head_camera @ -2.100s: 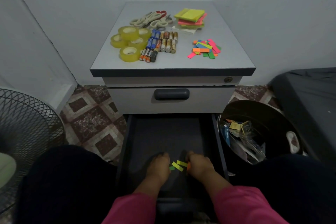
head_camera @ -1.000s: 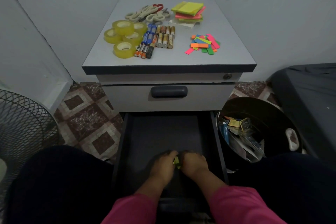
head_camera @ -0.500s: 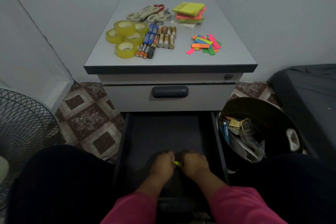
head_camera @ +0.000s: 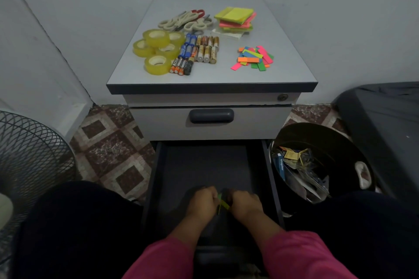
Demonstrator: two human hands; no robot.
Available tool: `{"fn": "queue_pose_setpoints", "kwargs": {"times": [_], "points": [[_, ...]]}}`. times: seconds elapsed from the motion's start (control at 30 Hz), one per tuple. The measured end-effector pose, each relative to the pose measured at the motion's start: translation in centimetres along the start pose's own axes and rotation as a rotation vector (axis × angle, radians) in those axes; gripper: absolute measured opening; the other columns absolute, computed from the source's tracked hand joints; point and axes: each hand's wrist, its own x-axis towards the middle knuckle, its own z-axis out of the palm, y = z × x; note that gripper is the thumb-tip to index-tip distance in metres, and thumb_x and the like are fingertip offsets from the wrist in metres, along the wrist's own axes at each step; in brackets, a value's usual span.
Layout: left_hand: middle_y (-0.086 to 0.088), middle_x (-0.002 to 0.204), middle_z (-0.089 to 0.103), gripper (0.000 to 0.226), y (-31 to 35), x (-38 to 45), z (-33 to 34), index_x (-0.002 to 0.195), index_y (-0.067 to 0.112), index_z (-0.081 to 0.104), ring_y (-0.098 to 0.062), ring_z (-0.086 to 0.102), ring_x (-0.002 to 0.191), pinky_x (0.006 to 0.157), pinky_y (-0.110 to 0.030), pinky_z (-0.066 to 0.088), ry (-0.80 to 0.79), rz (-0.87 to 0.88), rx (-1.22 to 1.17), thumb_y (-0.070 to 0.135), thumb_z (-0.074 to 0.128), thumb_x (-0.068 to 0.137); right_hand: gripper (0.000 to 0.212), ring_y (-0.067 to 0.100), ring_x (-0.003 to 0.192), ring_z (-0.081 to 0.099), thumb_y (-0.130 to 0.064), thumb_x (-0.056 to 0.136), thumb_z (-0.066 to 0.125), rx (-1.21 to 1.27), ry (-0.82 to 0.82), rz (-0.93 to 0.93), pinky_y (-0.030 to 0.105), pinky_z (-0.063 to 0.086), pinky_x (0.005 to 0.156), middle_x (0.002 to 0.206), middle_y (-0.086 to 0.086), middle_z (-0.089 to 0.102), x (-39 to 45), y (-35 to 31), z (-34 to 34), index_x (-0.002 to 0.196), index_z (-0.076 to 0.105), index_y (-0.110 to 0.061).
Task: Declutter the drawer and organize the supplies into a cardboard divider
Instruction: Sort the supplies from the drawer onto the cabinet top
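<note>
Standing at the far left, a dark wire-mesh fan guard (head_camera: 29,154) fills the lower corner beside the patterned brown and cream floor tiles (head_camera: 108,149). Next comes the grey-topped pedestal cabinet (head_camera: 136,75), and on its left part lie five yellowish rolls of clear tape (head_camera: 158,48), touching one another in a cluster. Just right of them a group of mixed cylindrical batteries (head_camera: 199,52) lies in rows, with cream-handled scissors (head_camera: 186,21) behind them. Farther right sits a stack of yellow, pink and green sticky-note pads (head_camera: 235,19), and nearer the front edge a loose heap of small neon paper flags (head_camera: 255,58). Below the top, a closed grey drawer front with a dark oval handle (head_camera: 211,116) faces the camera, and under it the dark open bottom drawer (head_camera: 204,165) is pulled out toward the person. Inside its near end, the left hand (head_camera: 203,201) has its fingers curled in toward the middle, and the right hand (head_camera: 244,204) is curled the same way just beside it; between them they pinch a few thin yellow and green paper strips (head_camera: 223,204), mostly hidden by the fingers. Which hand carries the firmer hold cannot be told. Pink sleeves (head_camera: 294,253) cover both forearms, and dark trouser legs (head_camera: 79,222) frame the drawer. To the right stands a round black waste bin (head_camera: 335,142) holding crumpled wrappers and a blue stapler box (head_camera: 280,169). At the far right edge is a dark cloth-covered surface (head_camera: 385,115).
</note>
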Motion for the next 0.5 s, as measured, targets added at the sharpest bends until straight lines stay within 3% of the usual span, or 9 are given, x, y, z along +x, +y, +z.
{"fn": "queue_pose_setpoints", "kwargs": {"times": [0.07, 0.13, 0.2, 0.37, 0.5], "points": [[-0.014, 0.101, 0.063, 0.025, 0.4, -0.2, 0.4, 0.067, 0.023, 0.049, -0.028, 0.061, 0.094, 0.082, -0.034, 0.049, -0.033, 0.0, 0.057, 0.015, 0.054, 0.09, 0.028, 0.022, 0.117, 0.055, -0.017, 0.091, 0.048, 0.0, 0.0, 0.001, 0.031, 0.036, 0.1, 0.125, 0.005, 0.06, 0.0, 0.1, 0.1, 0.117, 0.057, -0.023], [-0.013, 0.114, 0.058, 0.01, 0.5, -0.5, 0.9, 0.095, 0.014, 0.062, -0.027, 0.057, 0.105, 0.089, -0.031, 0.046, -0.046, -0.002, 0.167, 0.018, 0.054, 0.092, 0.028, 0.022, 0.118, 0.055, -0.018, 0.091, 0.048, -0.002, -0.002, 0.001, 0.032, 0.035, 0.1, 0.124, 0.005, 0.061, 0.1, 0.1, 0.2, 0.117, 0.057, -0.022], [-0.012, 0.123, 0.053, 0.029, 0.5, -0.5, 1.5, 0.119, 0.008, 0.056, -0.027, 0.052, 0.113, 0.094, -0.032, 0.043, -0.034, -0.029, 0.257, 0.019, 0.055, 0.092, 0.028, 0.023, 0.118, 0.055, -0.018, 0.091, 0.049, -0.006, 0.003, -0.008, 0.033, 0.035, 0.1, 0.123, 0.005, 0.061, 0.0, 0.2, 0.0, 0.117, 0.057, -0.022], [-0.012, 0.122, 0.051, 0.036, 0.6, -0.7, 1.6, 0.122, 0.012, 0.043, -0.029, 0.052, 0.111, 0.093, -0.037, 0.044, -0.018, -0.005, 0.209, 0.013, 0.054, 0.088, 0.029, 0.023, 0.119, 0.054, -0.021, 0.092, 0.047, -0.003, 0.001, -0.017, 0.034, 0.033, 0.101, 0.124, 0.005, 0.061, 0.0, 0.2, -0.1, 0.12, 0.056, -0.025], [-0.012, 0.123, 0.049, 0.033, 0.4, -0.5, 1.1, 0.121, 0.016, 0.051, -0.029, 0.053, 0.111, 0.095, -0.035, 0.044, -0.054, 0.036, 0.214, 0.014, 0.052, 0.088, 0.03, 0.022, 0.119, 0.055, -0.023, 0.091, 0.047, 0.0, -0.002, -0.001, 0.034, 0.035, 0.1, 0.125, 0.004, 0.061, 0.2, 0.2, 0.1, 0.12, 0.056, -0.025]]}}
